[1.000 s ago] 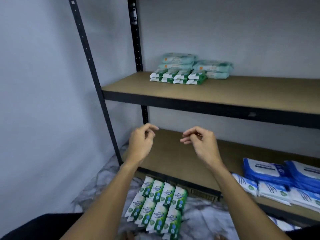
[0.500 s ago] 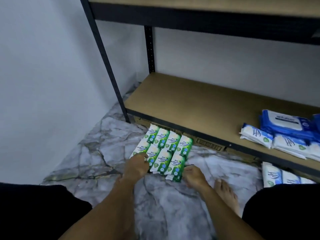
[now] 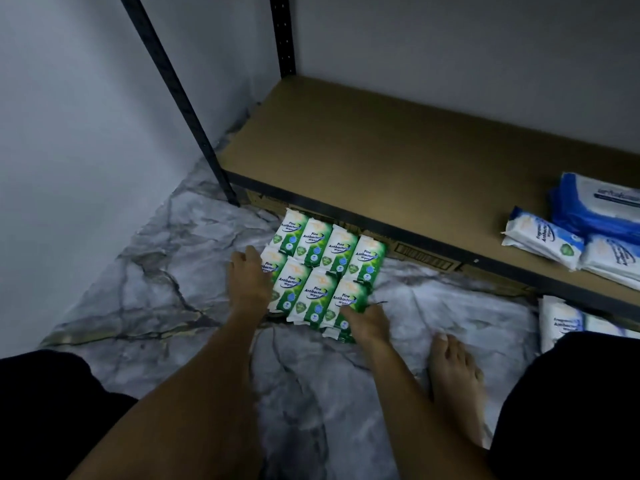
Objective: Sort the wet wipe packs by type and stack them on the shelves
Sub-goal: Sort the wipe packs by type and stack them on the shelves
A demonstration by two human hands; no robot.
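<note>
A block of several green-and-white Pine Antibacterial wipe packs (image 3: 325,268) lies in two rows on the marble floor, just in front of the lowest shelf (image 3: 381,157). My left hand (image 3: 247,278) rests flat against the block's left edge, fingers straight. At the block's near right corner is my right hand (image 3: 367,320), touching the nearest pack; its fingertips are hidden at the pack's edge. Blue-and-white wipe packs (image 3: 543,242) and bigger blue packs (image 3: 595,209) sit at the shelf's right end.
The rack's black front post (image 3: 180,102) stands left of the block and a back post (image 3: 284,32) is in the corner. More white-and-blue packs (image 3: 561,322) lie on the floor at right. My bare foot (image 3: 453,379) is planted beside my right arm.
My view dropped from the upper shelves to the floor. Both hands came down from mid-air to the green block and now sit closer against its left edge and near right corner.
</note>
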